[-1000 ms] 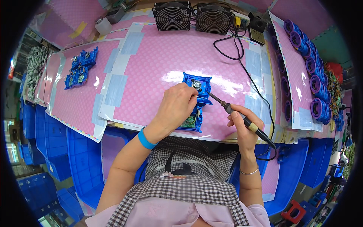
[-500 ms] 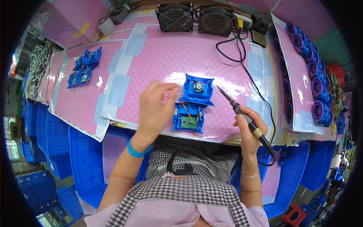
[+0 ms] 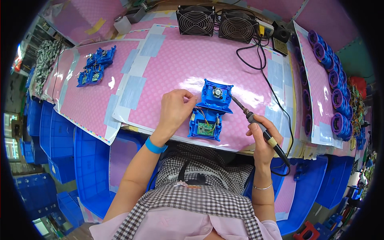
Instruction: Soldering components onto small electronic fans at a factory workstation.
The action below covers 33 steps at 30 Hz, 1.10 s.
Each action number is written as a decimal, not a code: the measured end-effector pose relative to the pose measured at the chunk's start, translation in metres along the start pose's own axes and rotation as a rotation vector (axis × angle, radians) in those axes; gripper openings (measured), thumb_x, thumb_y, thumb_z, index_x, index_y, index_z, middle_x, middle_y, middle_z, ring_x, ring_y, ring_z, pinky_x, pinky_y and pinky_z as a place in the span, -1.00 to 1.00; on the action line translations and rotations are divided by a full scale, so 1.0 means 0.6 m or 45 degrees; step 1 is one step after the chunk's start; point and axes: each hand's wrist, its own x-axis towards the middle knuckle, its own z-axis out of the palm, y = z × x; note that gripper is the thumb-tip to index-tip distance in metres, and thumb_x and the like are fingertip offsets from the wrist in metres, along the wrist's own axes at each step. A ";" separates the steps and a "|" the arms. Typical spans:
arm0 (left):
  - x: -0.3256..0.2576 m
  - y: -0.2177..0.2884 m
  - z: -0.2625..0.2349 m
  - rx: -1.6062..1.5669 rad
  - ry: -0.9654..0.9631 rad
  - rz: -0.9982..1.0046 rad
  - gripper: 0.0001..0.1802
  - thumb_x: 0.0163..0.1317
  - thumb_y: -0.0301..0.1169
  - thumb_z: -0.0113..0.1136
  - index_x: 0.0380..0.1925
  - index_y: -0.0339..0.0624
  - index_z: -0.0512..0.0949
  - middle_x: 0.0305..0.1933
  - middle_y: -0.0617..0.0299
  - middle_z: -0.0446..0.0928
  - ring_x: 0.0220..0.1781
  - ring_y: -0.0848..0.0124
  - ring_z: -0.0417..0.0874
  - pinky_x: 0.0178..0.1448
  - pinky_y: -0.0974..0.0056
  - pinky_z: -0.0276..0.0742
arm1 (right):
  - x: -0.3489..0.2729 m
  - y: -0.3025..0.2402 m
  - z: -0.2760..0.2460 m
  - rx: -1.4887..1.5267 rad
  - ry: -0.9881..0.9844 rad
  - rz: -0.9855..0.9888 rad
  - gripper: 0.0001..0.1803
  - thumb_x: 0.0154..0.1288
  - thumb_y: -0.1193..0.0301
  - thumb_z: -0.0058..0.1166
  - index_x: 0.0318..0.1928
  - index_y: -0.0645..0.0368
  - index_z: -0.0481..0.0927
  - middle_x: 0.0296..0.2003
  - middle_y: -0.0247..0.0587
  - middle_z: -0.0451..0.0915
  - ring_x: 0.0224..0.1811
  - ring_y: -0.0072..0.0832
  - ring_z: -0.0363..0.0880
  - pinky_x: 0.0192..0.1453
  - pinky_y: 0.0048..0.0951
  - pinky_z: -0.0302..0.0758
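A blue plastic housing (image 3: 211, 109) lies open on the pink mat (image 3: 180, 64), with a small green circuit board and thin wires in its near half and a round motor part in its far half. My left hand (image 3: 175, 109) sits just left of it, thumb and forefinger pinched on a thin solder wire. My right hand (image 3: 263, 136) grips a soldering iron (image 3: 256, 122) by its handle. The iron's tip points up-left, close to the housing's right edge.
Two black fans (image 3: 216, 20) stand at the back of the bench. The iron's black cable (image 3: 262, 68) loops across the mat. More blue housings (image 3: 95, 66) lie at the far left. Purple spools (image 3: 332, 80) line the right side. Blue bins (image 3: 64, 152) sit below the bench edge.
My left hand has come off the housing and drawn back to the left. The soldering iron has pulled slightly away from the housing's top part.
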 end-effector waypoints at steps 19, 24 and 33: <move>-0.005 0.053 0.036 -0.085 0.017 0.291 -0.87 0.08 -0.49 0.36 -0.36 -0.30 0.70 -0.41 0.09 0.67 -0.37 0.33 0.69 -0.33 0.28 0.54 | 0.011 0.023 0.029 0.004 -0.140 -0.023 -0.75 0.27 0.58 0.17 -0.05 0.41 0.64 -0.39 -0.08 0.69 -0.46 -0.49 0.68 -0.36 -0.57 0.61; -0.002 0.051 0.038 -0.066 0.024 0.296 -0.87 0.07 -0.48 0.36 -0.38 -0.30 0.69 -0.42 0.09 0.67 -0.38 0.31 0.69 -0.34 0.26 0.54 | 0.012 0.024 0.030 -0.001 -0.133 -0.004 -0.76 0.27 0.58 0.17 -0.06 0.41 0.64 -0.39 -0.08 0.69 -0.46 -0.49 0.68 -0.36 -0.57 0.62; -0.001 0.050 0.037 -0.023 0.027 0.338 -0.87 0.06 -0.48 0.36 -0.39 -0.30 0.69 -0.43 0.08 0.66 -0.39 0.31 0.69 -0.34 0.25 0.54 | 0.014 0.004 0.021 -0.011 -0.109 -0.005 -0.76 0.25 0.58 0.17 -0.08 0.43 0.65 -0.40 -0.06 0.69 -0.47 -0.48 0.68 -0.36 -0.57 0.61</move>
